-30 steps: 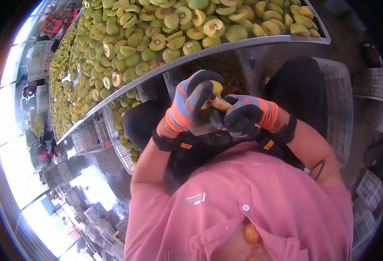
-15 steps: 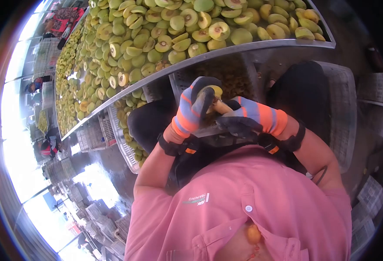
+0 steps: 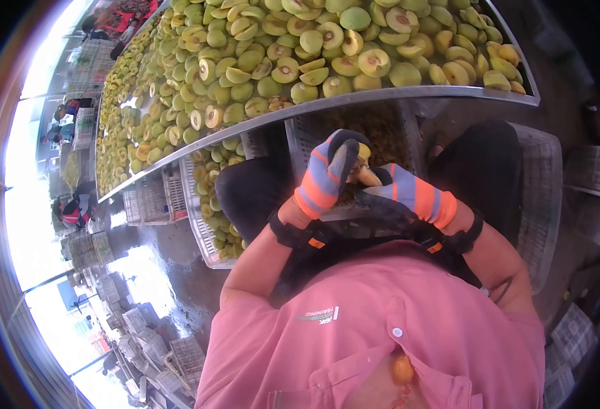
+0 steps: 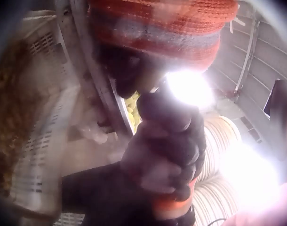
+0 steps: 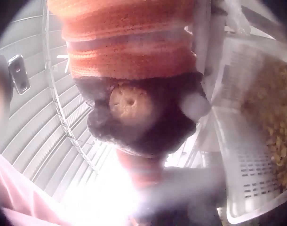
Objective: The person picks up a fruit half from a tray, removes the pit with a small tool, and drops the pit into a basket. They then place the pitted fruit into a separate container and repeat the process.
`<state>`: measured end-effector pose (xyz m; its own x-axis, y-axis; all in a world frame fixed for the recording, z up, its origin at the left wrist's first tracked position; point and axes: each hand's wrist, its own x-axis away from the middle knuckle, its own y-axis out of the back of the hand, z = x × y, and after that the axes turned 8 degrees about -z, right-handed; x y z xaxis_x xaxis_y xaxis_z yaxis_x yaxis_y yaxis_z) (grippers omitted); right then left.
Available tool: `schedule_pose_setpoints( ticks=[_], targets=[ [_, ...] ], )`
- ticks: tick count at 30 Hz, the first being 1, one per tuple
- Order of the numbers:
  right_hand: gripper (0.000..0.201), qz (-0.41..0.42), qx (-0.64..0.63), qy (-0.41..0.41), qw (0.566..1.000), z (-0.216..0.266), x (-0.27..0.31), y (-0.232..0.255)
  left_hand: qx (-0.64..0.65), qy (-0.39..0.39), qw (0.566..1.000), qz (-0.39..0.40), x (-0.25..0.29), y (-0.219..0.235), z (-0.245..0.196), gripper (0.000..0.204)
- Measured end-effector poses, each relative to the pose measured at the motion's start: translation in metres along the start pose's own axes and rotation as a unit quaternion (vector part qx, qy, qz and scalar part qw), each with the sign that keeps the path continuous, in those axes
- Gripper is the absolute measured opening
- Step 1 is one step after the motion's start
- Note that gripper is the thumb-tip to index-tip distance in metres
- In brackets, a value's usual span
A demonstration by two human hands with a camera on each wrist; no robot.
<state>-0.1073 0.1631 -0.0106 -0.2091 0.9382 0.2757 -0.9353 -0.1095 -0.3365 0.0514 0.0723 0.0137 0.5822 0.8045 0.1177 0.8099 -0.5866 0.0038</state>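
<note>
My gloved left hand holds a yellow-green fruit with its fingers curled over it; most of the fruit is hidden. Close beside it, my gloved right hand grips a tool by its wooden handle, whose round end shows at the fist in the right wrist view. The tool's working end is hidden between the hands, right at the fruit. Both hands meet above a pale plastic basket of brownish scraps. In the left wrist view the right hand's dark fingers are closed.
A metal-edged table heaped with halved green fruit stands beyond the hands. A white crate of fruit halves is at the left knee, another crate beside the right leg. Stacked crates and other people are farther left.
The head view has shifted, so table and hands sit lower and farther right in it. My right hand has turned slightly, its glove back showing more. Both hands keep their hold.
</note>
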Motion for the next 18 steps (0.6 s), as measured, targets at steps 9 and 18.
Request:
schedule_pose_setpoints(
  ticks=[9,18],
  targets=[
    [0.023,0.212,-0.139,-0.226,0.941,0.042,0.02,0.006,-0.146,-0.053,0.957,0.245,0.002,0.018,-0.061,0.034],
    [0.022,0.118,-0.172,-0.074,0.975,-0.002,-0.009,0.009,0.148,0.054,0.979,-0.133,0.001,0.021,0.005,0.034]
  ],
)
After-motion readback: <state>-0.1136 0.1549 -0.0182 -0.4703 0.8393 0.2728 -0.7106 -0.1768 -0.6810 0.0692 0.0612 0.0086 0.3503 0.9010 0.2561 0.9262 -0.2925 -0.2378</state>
